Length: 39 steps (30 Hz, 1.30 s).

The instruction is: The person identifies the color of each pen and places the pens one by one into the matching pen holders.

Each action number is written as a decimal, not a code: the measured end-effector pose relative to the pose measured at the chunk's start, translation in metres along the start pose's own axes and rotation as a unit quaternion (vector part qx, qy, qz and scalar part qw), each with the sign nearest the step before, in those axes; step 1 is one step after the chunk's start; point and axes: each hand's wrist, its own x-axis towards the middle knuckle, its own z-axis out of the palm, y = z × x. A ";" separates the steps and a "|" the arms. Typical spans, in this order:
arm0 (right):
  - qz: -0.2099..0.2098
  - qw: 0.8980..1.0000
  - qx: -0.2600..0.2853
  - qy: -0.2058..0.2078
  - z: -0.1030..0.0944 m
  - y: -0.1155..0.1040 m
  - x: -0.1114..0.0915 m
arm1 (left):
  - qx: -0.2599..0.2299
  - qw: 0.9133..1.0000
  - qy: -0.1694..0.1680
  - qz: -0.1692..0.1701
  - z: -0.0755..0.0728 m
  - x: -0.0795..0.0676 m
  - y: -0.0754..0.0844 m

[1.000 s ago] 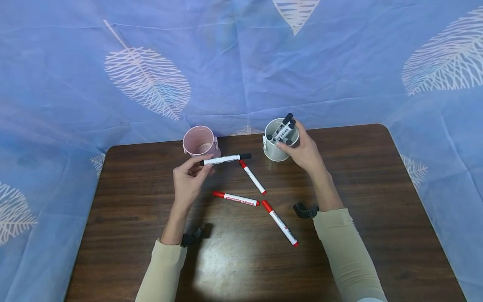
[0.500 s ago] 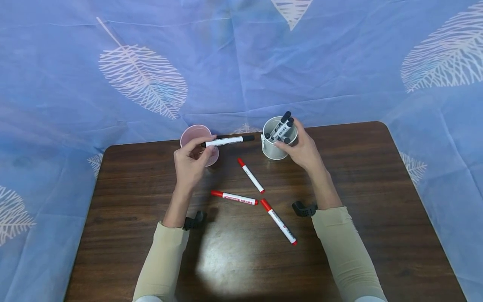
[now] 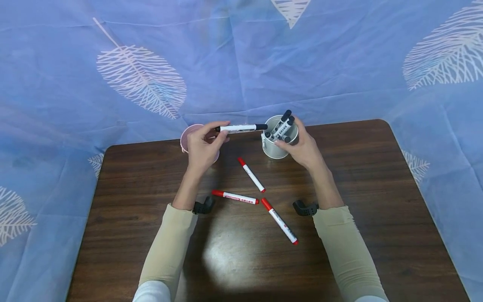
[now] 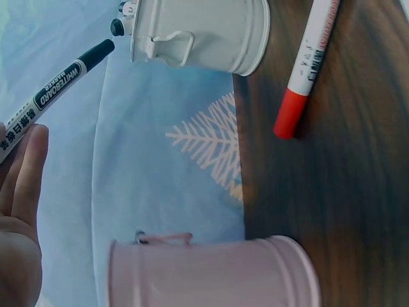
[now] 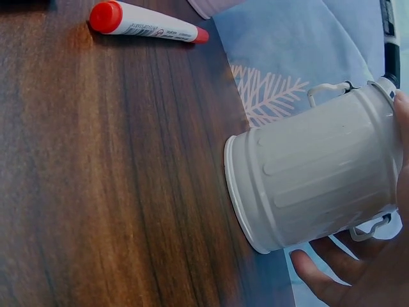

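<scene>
My left hand (image 3: 202,149) pinches a black-capped whiteboard marker (image 3: 241,128) by its rear end, held level in the air. Its cap reaches the left side of the white bucket (image 3: 272,150) as seen from the head; in the left wrist view the cap (image 4: 97,54) points towards the bucket's mouth. With thumb at the rim and fingers round the far side, my right hand (image 3: 308,153) holds that bucket, which stands on the table. Several black markers (image 3: 284,128) lean inside it. The pink bucket (image 3: 185,137) is partly hidden behind my left hand.
Three red-capped markers lie on the brown table (image 3: 362,176): one near the buckets (image 3: 252,176), another at centre (image 3: 239,198), and a third closer to me (image 3: 281,222). A blue leaf-patterned cloth (image 3: 211,75) hangs behind the table's back edge.
My left hand has carried the black marker up and right, from in front of the pink bucket to the white bucket's mouth. My right hand has stayed on the white bucket.
</scene>
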 end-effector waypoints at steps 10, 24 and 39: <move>-0.008 1.000 0.008 0.006 0.002 0.000 0.001 | 0.117 0.989 -0.056 0.068 0.011 0.014 -0.021; -0.027 0.999 0.033 0.006 0.002 0.002 0.001 | 0.178 0.979 -0.083 0.055 0.019 0.017 -0.022; -0.026 0.999 0.028 0.003 0.000 -0.001 -0.002 | 0.188 0.974 -0.129 0.000 0.059 0.029 -0.026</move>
